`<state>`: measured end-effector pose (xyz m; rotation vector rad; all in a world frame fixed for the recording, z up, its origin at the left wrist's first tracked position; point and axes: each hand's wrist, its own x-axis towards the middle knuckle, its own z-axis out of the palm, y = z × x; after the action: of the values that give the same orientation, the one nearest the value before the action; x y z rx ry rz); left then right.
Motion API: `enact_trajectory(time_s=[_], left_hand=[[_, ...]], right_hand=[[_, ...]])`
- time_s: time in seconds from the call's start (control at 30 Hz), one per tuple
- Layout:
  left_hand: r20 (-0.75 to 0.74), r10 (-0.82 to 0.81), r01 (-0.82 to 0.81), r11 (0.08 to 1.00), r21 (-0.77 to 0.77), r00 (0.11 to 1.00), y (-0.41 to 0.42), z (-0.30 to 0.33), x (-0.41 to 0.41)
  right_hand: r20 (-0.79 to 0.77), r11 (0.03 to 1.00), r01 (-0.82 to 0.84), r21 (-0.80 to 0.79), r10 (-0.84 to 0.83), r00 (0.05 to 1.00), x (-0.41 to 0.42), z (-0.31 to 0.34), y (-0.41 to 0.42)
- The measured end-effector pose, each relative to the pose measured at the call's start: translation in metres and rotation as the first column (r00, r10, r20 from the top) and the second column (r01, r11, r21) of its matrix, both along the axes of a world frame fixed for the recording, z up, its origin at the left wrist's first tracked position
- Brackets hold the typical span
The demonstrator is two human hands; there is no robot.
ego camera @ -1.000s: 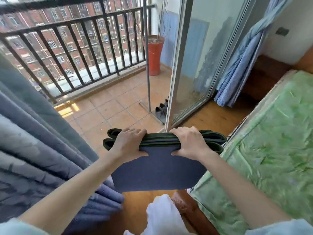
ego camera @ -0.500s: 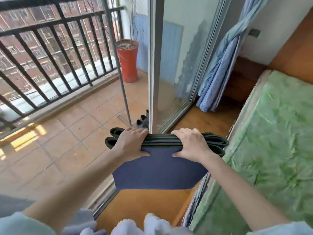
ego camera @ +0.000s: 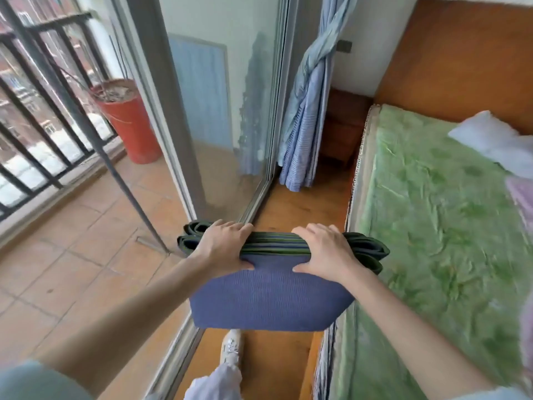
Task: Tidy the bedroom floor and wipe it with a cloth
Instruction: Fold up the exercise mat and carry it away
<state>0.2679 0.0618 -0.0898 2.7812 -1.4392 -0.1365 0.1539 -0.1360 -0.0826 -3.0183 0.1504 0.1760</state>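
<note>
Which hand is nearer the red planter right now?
Left. The left hand grips the folded mat on the balcony side, toward the red planter; the right hand grips it beside the bed.

We can read no text, label, brand, number or sign anywhere in this view.
</note>
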Motion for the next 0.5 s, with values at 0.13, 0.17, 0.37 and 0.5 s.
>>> enact_trajectory(time_s=[0.13, 0.17, 0.37, 0.5], left_hand=[[0.002, -0.086, 0.086, 0.996, 0.019, 0.996, -0.044, -0.004, 0.055], [0.006, -0.106, 0.106, 0.994, 0.018, 0.994, -0.054, -0.005, 0.068], [0.0, -0.225, 0.225, 0.974, -0.004, 0.974, -0.113, -0.005, 0.136], [0.011, -0.271, 0.271, 0.962, -0.005, 0.962, -0.153, -0.004, 0.17]], right_hand=[[-0.017, 0.994, 0.107, 0.008, -0.107, 0.994, 0.037, -0.003, -0.031], [-0.017, 0.991, 0.132, 0.015, -0.132, 0.991, 0.046, -0.004, -0.039], [-0.016, 0.969, 0.247, 0.028, -0.247, 0.969, 0.094, -0.007, -0.082], [0.001, 0.955, 0.296, 0.028, -0.296, 0.955, 0.12, -0.008, -0.114]])
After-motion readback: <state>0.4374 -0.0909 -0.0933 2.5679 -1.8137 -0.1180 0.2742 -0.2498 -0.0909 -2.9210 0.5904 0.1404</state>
